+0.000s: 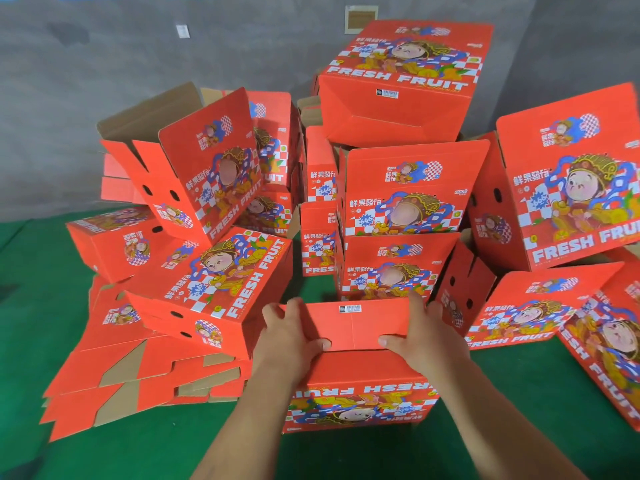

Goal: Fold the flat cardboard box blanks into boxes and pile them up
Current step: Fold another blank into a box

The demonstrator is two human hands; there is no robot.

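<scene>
A red "FRESH FRUIT" cardboard box (360, 393) stands in front of me, its printed side facing me upside down. My left hand (291, 337) and my right hand (424, 337) grip its bottom flap (353, 325) from both sides, thumbs on the near face and fingers curled over the far edges. A stack of flat red blanks (138, 368) lies on the floor at the left. Folded boxes are heaped behind: a leaning pile on the left (207, 168), a tall stack in the middle (405, 188) with one box on top (405, 81).
More folded boxes (568, 188) lean at the right, some tipped toward me (609, 348). Green floor covering (519, 410) shows around the box I hold. A grey wall (104, 64) closes the back.
</scene>
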